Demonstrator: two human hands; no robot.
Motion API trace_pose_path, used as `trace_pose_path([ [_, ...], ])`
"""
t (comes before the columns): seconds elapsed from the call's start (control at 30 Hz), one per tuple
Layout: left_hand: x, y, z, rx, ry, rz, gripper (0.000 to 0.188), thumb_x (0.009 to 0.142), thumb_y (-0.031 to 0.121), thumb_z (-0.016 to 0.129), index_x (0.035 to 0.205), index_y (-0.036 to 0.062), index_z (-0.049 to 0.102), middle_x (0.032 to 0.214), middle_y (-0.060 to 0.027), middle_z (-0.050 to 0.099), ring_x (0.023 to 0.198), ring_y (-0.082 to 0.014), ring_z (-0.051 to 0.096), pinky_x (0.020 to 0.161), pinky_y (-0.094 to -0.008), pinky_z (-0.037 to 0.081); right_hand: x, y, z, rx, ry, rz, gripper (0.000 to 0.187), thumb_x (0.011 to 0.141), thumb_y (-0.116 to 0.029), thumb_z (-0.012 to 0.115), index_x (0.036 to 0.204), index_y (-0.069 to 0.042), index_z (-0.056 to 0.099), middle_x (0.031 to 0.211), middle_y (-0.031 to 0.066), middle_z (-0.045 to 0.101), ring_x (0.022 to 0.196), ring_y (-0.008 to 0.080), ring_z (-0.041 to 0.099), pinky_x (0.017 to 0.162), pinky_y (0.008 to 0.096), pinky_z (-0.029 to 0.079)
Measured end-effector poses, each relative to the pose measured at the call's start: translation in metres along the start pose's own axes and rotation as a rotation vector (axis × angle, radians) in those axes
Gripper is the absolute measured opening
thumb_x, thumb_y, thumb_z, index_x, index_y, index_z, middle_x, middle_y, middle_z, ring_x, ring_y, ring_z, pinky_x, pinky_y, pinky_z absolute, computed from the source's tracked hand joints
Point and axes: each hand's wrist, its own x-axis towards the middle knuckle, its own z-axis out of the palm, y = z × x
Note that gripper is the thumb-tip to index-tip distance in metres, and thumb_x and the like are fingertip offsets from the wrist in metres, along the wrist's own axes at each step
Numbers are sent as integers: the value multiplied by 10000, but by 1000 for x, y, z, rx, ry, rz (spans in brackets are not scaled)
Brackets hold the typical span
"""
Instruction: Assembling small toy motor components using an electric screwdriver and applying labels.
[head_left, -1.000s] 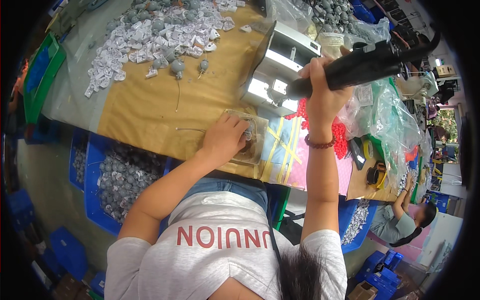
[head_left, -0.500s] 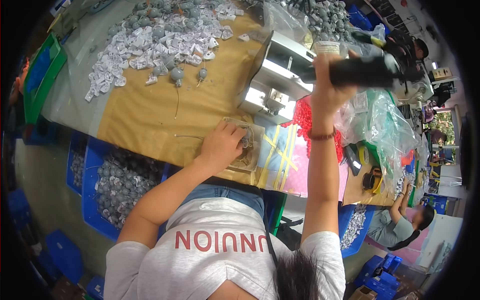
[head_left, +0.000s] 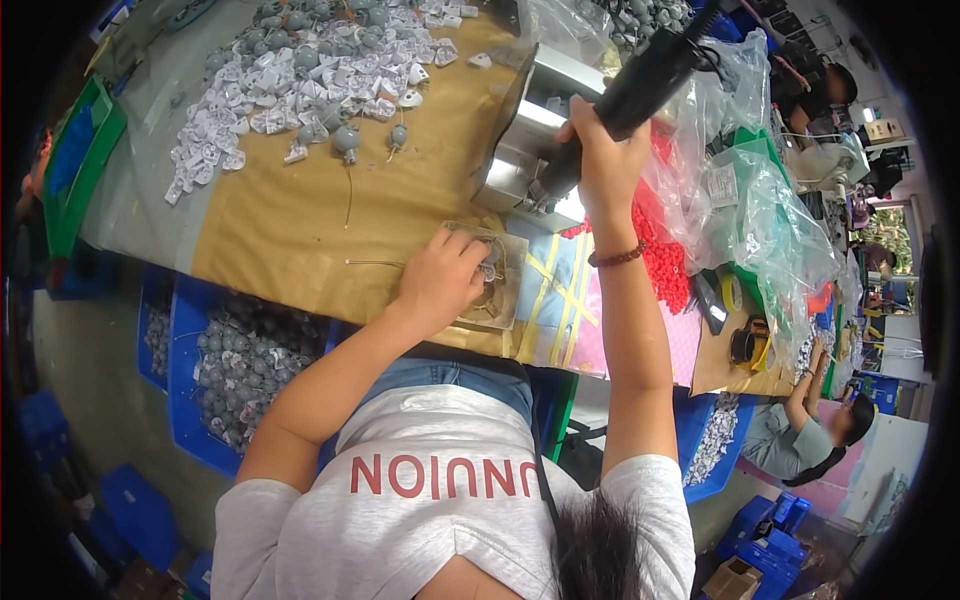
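Note:
My right hand [head_left: 610, 165] grips a black electric screwdriver [head_left: 645, 85], held at a slant. Its tip points down to the front of a white metal box-shaped device [head_left: 570, 125], probably a screw feeder; whether it touches cannot be made out. My left hand [head_left: 440, 280] rests with bent fingers on a small grey part [head_left: 490, 268] seated in a clear flat fixture [head_left: 507, 305] at the table's near edge. A thin wire [head_left: 375, 263] sticks out to the left from under that hand. The fingers partly hide the grey part.
White plastic pieces [head_left: 290, 100] and grey balls [head_left: 346, 140] are heaped at the far left. Small red parts [head_left: 660, 260] lie right of the device, beside clear plastic bags [head_left: 770, 220]. A blue bin [head_left: 185, 400] of grey balls stands below the table. A co-worker [head_left: 800, 440] sits far right.
My right hand has brought the screwdriver left and down, turning it from nearly level to tip-down at the white device. My left hand stays on the grey part.

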Motion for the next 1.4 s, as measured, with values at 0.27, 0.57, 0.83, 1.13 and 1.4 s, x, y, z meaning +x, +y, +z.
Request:
trace_pose_path([
  [0.27, -2, -5, 4, 17, 2, 19, 326, 743, 137, 744, 1052, 81, 656, 956, -85, 604, 936, -313, 580, 776, -424, 520, -75, -17, 14, 79, -135, 215, 542, 856, 20, 656, 1340, 88, 422, 773, 67, 636, 663, 161, 633, 648, 294, 515],
  [0.57, -1, -5, 4, 28, 15, 10, 300, 735, 130, 717, 1022, 108, 631, 952, -69, 593, 964, -293, 579, 753, -418, 523, -98, -8, 17, 56, -174, 90, 307, 831, 55, 697, 1084, 11, 528, 777, 37, 639, 679, 114, 608, 640, 264, 498],
  [0.83, 0, -13, 8, -78, 28, 6, 286, 715, 113, 714, 979, 127, 605, 939, -67, 571, 955, -300, 573, 736, -421, 519, -122, 24, 0, -130, -390, -112, 510, 830, 118, 608, 1263, -10, 371, 850, 95, 620, 717, 165, 620, 664, 282, 516],
  [1.13, 1, -11, 4, -101, -3, -13, 295, 711, 107, 722, 982, 126, 606, 965, -70, 577, 985, -309, 571, 755, -429, 522, -131, 26, 5, 67, -305, -158, 451, 825, 76, 687, 1213, 1, 468, 929, 72, 625, 807, 110, 603, 711, 260, 497],
  [1.4, 1, -7, 1, -75, -43, -68, 355, 736, 122, 727, 1069, 124, 602, 1079, -83, 587, 1074, -322, 559, 835, -438, 523, -122, 8, 9, -19, -269, 22, 437, 828, 92, 643, 1199, -4, 433, 828, 69, 643, 712, 142, 638, 650, 269, 522],
])
